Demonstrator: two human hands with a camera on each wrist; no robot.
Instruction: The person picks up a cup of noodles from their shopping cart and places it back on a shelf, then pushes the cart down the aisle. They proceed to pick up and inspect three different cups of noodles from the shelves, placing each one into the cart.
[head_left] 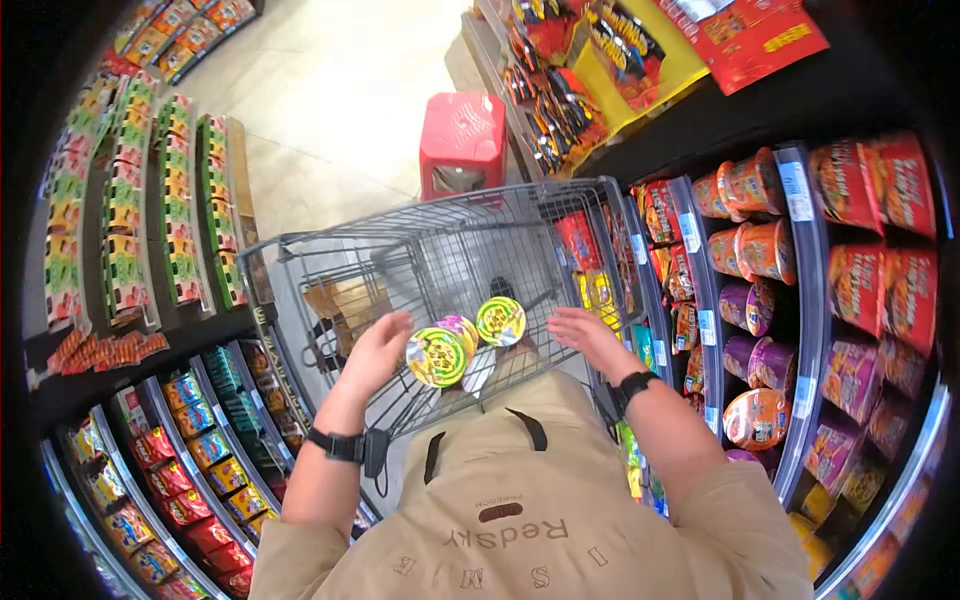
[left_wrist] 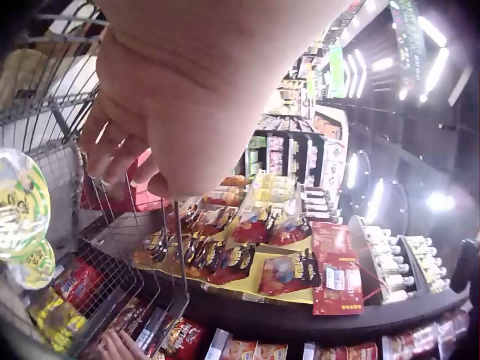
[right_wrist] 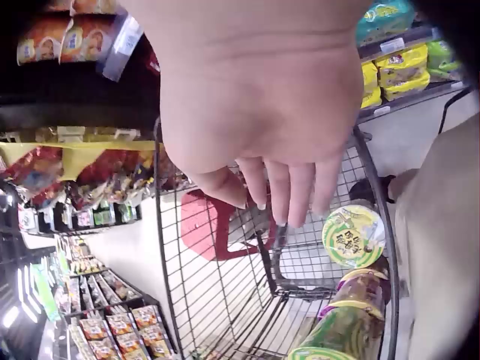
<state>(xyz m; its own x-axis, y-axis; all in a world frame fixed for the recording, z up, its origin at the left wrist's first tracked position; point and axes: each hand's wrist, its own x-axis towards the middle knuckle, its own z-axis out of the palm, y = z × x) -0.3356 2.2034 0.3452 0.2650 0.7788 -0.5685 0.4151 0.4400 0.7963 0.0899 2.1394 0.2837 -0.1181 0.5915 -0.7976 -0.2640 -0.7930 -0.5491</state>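
Observation:
Both hands hover over a wire shopping cart [head_left: 330,235], holding nothing. My left hand [head_left: 378,350] is just left of a tub with a green-and-yellow lid [head_left: 437,358], its fingers loosely bent in the left wrist view. To the right of a second green-lidded tub [head_left: 501,321] is my right hand [head_left: 585,332]; the right wrist view shows its fingers extended downward, apart from the tubs. Between the two green tubs sits a purple-rimmed one [right_wrist: 361,291], partly hidden. They look like instant noodle tubs and lie together near my end of the cart.
Shelves of noodle bowls [head_left: 757,418] and red packs [head_left: 908,290] line the right side. Snack racks [head_left: 200,445] stand close on the left. Beyond the cart, a red box-like stand [head_left: 462,135] sits on the pale floor [head_left: 350,80], beside a display of bagged snacks [head_left: 625,50].

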